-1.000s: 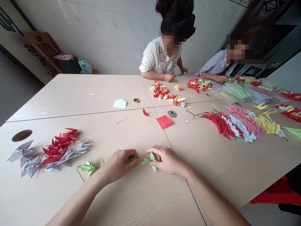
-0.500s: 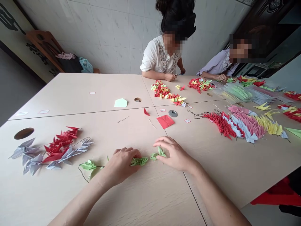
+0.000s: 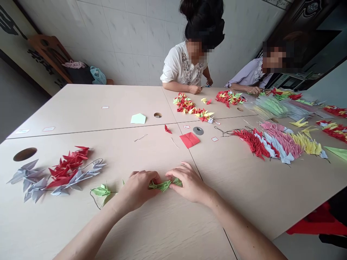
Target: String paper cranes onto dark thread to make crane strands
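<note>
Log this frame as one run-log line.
left hand: holds green origami cranes | right hand: holds same cranes | nearby: green crane on thread

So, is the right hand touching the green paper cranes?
Touching: the head view shows the right hand with its fingers lying on the end of the green paper cranes.

Paper-craft workroom, not a home kitchen or lab: joined pale tables (image 3: 89, 108) with round cable holes (image 3: 25, 154), rows of strung paper cranes (image 3: 282, 144), white tiled wall (image 3: 130, 39), wooden chair (image 3: 48, 54) — bags (image 3: 98, 76) piled there
</note>
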### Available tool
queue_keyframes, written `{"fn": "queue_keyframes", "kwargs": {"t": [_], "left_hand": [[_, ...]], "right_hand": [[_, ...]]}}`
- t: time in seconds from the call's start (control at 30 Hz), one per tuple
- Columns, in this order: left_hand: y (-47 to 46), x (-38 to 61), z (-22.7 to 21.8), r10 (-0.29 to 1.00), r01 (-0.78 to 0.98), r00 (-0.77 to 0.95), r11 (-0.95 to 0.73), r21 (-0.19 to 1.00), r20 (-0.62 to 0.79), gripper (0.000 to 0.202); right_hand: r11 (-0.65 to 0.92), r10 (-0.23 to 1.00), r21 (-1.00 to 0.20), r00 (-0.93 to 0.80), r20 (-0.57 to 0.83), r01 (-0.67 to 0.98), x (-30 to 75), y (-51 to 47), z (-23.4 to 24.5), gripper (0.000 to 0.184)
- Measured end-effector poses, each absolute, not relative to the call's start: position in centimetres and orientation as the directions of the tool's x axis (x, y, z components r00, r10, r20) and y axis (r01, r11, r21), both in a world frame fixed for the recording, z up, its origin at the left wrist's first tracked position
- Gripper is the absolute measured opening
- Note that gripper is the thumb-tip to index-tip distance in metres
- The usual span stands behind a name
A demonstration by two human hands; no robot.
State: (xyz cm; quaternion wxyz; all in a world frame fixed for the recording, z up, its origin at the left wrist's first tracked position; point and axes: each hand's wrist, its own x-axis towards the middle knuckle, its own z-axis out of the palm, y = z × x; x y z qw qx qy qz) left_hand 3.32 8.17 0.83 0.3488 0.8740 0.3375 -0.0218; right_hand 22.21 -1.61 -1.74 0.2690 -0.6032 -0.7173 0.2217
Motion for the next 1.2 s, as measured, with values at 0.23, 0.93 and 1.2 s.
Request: {"fn": "queue_keyframes", "kwargs": {"t": [0.23,0.93,1.2], "left_hand": [[8.0,3.4,0.9,0.595,0.623,0.768,-0.608,0.493,-0.238,0.01],[8.7,2.5,2.7,0.56,0.638,0.761,-0.553,0.537,-0.327,0.017],[7.1,5.1,1.2,0.555,0.589,0.787,-0.545,0.597,-0.269,0.019]], "right_hand": [[0.176,0.984,-0.632,-0.124,0.126,0.755,22.2,-1.4,-1.9,0.014],[0.163,0.986,-0.683,-0.146,0.083,0.713,23.5,-1.8,-1.4,0.016],[0.193,0.98,-0.688,-0.164,0.109,0.699,23.1,-2.0,-1.3,0.019]]}}
